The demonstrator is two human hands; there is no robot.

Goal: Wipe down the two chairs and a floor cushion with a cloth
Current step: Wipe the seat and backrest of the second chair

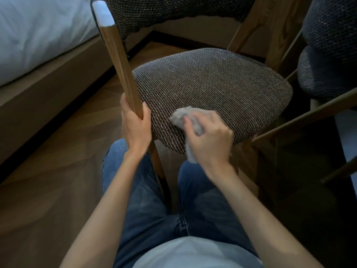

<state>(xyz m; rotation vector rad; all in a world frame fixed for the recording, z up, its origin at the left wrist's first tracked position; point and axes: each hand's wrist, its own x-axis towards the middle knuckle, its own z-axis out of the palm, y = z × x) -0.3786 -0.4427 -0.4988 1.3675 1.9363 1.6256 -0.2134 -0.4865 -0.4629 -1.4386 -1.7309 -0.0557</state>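
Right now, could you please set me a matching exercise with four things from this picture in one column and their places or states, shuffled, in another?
1 left hand
2 right hand
3 cloth
4 bed

A white, at far left
B pressed on the seat
C grips the wooden post
D holds the cloth

Pairs: 1-C; 2-D; 3-B; 4-A
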